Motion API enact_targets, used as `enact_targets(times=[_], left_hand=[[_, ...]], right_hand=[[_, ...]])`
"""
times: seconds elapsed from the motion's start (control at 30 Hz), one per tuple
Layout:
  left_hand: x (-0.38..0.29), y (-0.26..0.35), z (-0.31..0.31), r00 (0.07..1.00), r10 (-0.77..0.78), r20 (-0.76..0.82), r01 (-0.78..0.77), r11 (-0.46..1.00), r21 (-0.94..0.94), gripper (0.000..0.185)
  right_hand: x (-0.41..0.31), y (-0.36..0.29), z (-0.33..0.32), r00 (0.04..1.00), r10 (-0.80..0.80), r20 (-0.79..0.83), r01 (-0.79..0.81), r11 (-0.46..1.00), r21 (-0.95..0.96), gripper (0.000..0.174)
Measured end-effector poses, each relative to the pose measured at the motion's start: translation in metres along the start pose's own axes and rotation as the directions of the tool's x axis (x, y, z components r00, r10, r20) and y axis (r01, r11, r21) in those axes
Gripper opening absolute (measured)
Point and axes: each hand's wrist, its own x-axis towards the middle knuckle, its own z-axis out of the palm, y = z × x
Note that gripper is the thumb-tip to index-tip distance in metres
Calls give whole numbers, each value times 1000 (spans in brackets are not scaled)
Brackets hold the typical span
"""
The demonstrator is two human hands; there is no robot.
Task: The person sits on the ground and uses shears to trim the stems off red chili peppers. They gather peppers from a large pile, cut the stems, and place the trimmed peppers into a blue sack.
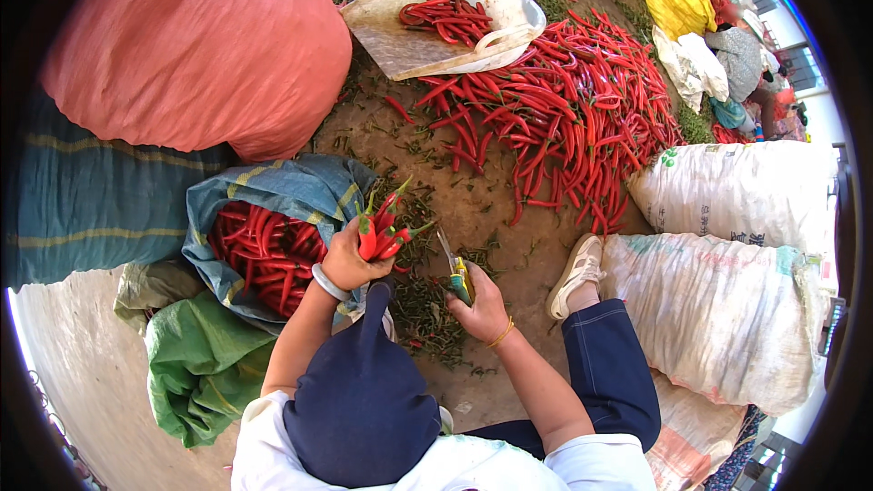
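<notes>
Several red chili peppers (384, 226) with green stems are bunched in my left hand (354, 254), stem ends pointing up and right. That hand is beside the mouth of a blue woven sack (273, 181), which holds many red chilies (273, 252). To the right, my right hand (483, 301) grips scissors (460, 279) with yellow and green handles, their metal blades pointing up and left. The scissors and the held peppers are apart. Cut green stems (430, 320) litter the ground below and between my hands.
A large heap of red chilies (580, 109) lies ahead, with a white plastic scoop (389, 48) at its edge. A bulging red sack (204, 54) stands at left, above a green sack (198, 361). Filled white sacks (709, 307) lie at right. Another person (740, 58) is at the far upper right.
</notes>
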Motion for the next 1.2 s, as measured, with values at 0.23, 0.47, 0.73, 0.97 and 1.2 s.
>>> enact_targets(times=[0.23, 0.47, 0.73, 0.97, 1.2], left_hand=[[1, 15, 0, 998, 49, 37, -54, 989, 136, 54], [3, 18, -5, 996, 38, 84, -58, 967, 248, 50], [4, 25, -5, 994, 95, 60, -110, 940, 322, 53], [2, 19, 3, 988, 94, 126, -129, 945, 299, 53], [2, 21, 0, 990, 99, 98, -128, 928, 349, 50]], right_hand=[[8, -2, -3, 972, 83, 220, -91, 995, 28, 61], [17, -18, -11, 995, -101, -6, 101, 991, -92, 62], [23, -16, -17, 997, -2, 72, 11, 992, -124, 58], [26, -15, -15, 983, -149, -106, 137, 984, -111, 48], [31, -16, -28, 976, 150, 158, -150, 989, -13, 55]])
